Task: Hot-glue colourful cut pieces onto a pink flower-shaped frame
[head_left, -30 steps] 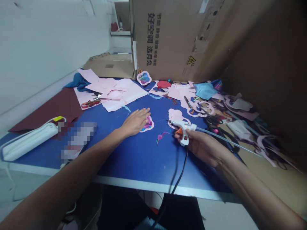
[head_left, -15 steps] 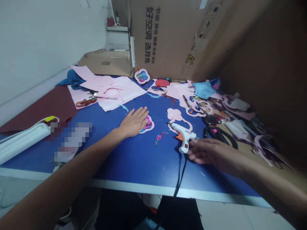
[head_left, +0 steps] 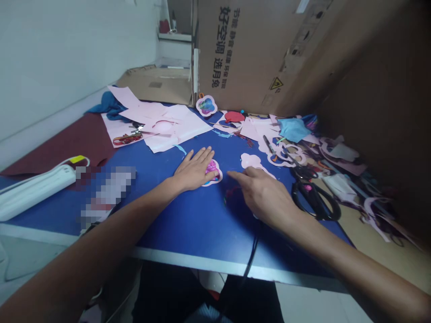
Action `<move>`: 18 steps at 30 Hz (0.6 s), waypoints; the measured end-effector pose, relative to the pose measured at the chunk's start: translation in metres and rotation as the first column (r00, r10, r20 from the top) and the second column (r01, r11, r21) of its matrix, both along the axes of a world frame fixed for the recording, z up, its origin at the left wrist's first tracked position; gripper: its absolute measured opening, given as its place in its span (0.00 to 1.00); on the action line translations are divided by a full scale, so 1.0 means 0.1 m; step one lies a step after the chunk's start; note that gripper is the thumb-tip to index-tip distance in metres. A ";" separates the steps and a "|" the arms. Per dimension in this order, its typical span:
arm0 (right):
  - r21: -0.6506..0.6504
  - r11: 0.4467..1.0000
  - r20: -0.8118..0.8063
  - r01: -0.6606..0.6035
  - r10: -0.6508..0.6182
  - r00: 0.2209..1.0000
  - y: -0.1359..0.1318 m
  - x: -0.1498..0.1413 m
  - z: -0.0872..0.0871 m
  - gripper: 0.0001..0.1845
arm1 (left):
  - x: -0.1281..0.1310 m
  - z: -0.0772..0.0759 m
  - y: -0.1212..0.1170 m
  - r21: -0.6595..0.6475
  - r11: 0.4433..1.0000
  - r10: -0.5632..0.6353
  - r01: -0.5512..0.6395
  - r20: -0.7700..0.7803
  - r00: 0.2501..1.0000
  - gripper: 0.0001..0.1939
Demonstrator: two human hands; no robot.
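Note:
My left hand (head_left: 193, 169) lies flat with fingers stretched out on a small pink cutout with bright colours (head_left: 215, 170) on the blue table (head_left: 195, 222). My right hand (head_left: 266, 196) hovers low just right of it, back up, its index finger reaching towards the cutout's edge; nothing shows in its grip. The hand hides the glue gun; only its black cord (head_left: 251, 255) shows, running over the table's front edge. A plain pink cutout (head_left: 251, 160) lies just beyond my right hand.
Black scissors (head_left: 314, 197) lie right of my right hand among paper scraps. Pink sheets (head_left: 168, 128) and a dark red sheet (head_left: 67, 150) are at the back left. A white power strip (head_left: 33, 190) sits at the left. A large cardboard box (head_left: 252, 49) stands behind.
My right hand set the glue gun down on the table, let go, and moved left over it towards the colourful cutout. My left hand stayed on the cutout.

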State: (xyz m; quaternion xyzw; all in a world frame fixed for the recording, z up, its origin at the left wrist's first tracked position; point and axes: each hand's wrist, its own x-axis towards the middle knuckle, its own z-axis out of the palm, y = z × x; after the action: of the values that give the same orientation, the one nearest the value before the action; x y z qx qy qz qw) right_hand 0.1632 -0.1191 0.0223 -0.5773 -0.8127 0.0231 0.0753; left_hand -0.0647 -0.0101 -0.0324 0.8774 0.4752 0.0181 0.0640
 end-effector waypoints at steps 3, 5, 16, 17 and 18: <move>0.042 0.996 0.170 -0.081 0.073 0.983 0.25 -0.10 -0.09 0.32 | 0.01 -0.02 0.00 -0.002 1.000 0.022 -0.022 0.018 1.000 0.43; 0.021 0.995 0.227 -0.096 0.088 0.970 0.40 -0.14 -0.09 0.31 | 0.01 -0.03 0.02 -0.011 1.000 0.028 -0.027 0.036 0.999 0.44; 0.002 0.950 0.399 -0.311 0.285 0.872 0.86 -0.18 0.11 0.27 | -0.38 0.17 -0.36 0.095 0.981 -0.181 0.172 0.088 0.980 0.36; -0.010 0.944 0.408 -0.330 0.305 0.861 0.90 -0.16 0.09 0.27 | -0.40 0.14 -0.41 0.073 0.974 -0.220 0.215 0.072 0.973 0.36; -0.017 0.939 0.415 -0.343 0.319 0.852 0.93 -0.14 0.06 0.28 | -0.41 0.11 -0.45 0.062 0.967 -0.251 0.247 0.062 0.966 0.36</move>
State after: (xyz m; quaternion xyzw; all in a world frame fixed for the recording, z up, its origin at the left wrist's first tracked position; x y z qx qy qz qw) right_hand 0.1496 -0.0260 0.0281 -0.4182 -0.8976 -0.1097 -0.0858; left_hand -0.1058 -0.0550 -0.0216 0.9304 0.3579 0.0528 0.0587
